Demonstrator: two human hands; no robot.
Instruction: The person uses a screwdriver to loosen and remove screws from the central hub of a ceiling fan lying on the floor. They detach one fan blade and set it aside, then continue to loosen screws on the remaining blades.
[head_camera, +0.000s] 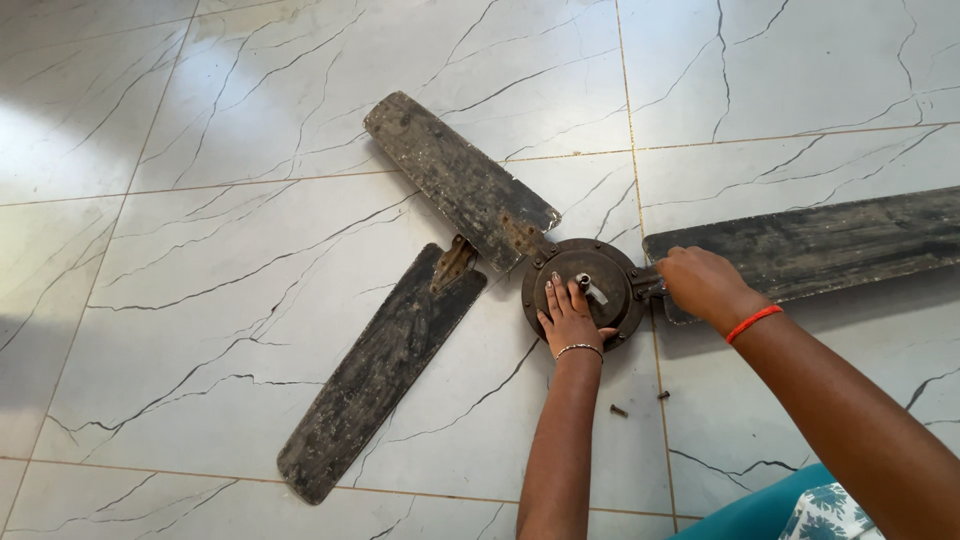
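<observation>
A dirty dark ceiling fan lies on the tiled floor. My left hand (570, 315) rests flat on its round motor hub (600, 262), fingers spread, next to the short central shaft (584, 283). My right hand (703, 284), with an orange band at the wrist, is closed at the metal bracket (646, 290) where the right blade (830, 245) meets the hub; what lies inside the fist is hidden. The upper-left blade (455, 175) still joins the hub. A third blade (380, 370) lies detached at the lower left, its bracket end pointing toward the hub.
Two small screws (619, 410) (663, 395) lie on the white marble-pattern floor (200, 250) just below the hub, between my forearms. A teal patterned cloth (790, 505) shows at the bottom right corner.
</observation>
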